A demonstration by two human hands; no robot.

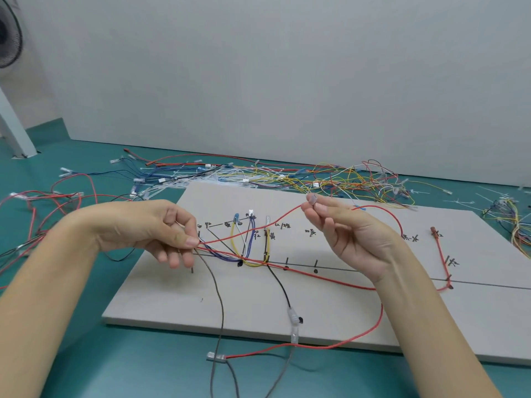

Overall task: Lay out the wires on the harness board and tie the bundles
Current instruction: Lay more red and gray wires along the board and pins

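A teal table (86, 354) against a grey wall carries the grey harness board (373, 320). Above the board's left edge, the left hand (155, 228) pinches a red wire (253, 228) with other strands. The right hand (347, 234), raised over its middle, pinches the wire's clear terminal (311, 199). Loose wires (287, 175) are heaped along the far edge.

2 hands (161, 228) (353, 239), 1 board (344, 317), 1 wire pile (287, 176), 1 fan (8, 33)
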